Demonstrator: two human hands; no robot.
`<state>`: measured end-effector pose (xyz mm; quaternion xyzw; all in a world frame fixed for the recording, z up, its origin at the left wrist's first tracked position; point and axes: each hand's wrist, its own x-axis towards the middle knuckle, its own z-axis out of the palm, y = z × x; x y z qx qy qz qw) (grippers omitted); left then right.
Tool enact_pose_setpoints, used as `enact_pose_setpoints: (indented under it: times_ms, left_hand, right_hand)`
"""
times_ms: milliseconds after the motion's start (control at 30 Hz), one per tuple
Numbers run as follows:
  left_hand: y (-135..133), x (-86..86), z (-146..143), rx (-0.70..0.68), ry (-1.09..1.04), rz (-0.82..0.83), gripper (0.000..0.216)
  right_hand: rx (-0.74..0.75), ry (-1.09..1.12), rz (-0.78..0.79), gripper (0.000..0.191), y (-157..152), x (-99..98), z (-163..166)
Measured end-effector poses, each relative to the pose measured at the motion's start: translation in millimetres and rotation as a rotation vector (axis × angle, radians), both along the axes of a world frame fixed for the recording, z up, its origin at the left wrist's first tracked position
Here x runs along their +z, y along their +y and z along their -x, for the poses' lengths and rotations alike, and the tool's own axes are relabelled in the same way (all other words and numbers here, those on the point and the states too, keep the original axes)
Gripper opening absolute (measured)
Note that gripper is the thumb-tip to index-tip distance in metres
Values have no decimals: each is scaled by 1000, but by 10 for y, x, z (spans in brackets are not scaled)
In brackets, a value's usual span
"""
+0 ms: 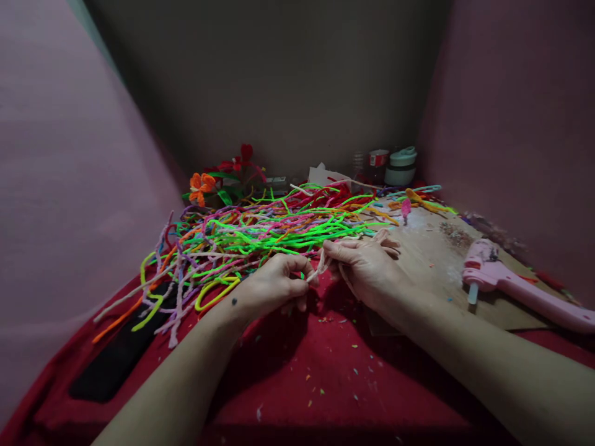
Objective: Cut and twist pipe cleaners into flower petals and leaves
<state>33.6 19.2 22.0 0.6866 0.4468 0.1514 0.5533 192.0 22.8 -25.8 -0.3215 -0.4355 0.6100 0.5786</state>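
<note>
Between my hands is a pale pink pipe cleaner (321, 265), bent into loops. My left hand (275, 282) pinches one end of it between thumb and fingertips. My right hand (369, 266) is closed round the looped part, and more pale loops stick out beyond its fingers. Part of the piece is hidden inside the right hand. Just behind both hands lies a large heap of coloured pipe cleaners (279, 232), with bright green ones nearest.
A pink glue gun (499, 279) rests on a cardboard sheet (423, 248) at right. On the red cloth (297, 384) lie scraps and a black flat object (114, 356). Orange flower (201, 188), red flowers (232, 164) and a mint container (400, 166) stand at the back.
</note>
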Motion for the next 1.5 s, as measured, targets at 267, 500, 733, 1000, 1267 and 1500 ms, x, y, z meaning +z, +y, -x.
enact_pose_setpoints:
  times_ms: [267,500,733,1000,1267,1500]
  left_hand:
    - [-16,-87,-74,18,-499,285,9]
    - [-75,-79,-109,156,-299,-5,16]
    - [-72,-82,-156,241,-281,-127,21]
    - [-45,-76,-139,366,-306,-166,14]
    - [-18,-84,-118,338,-247,-255,9]
    - [-66,-73,-166,300,-270,-258,10]
  right_hand:
    - [12,-24,44,24,-27,11,16]
    - [-113,-143,-10,29,-52,61,2]
    - [-114,-263,-58,33,-79,102,-9]
    - [-72,-289,42,12,-108,167,-17]
    - [24,-202,20,14,-126,170,41]
    - [-81,-38,-98,16,-88,162,18]
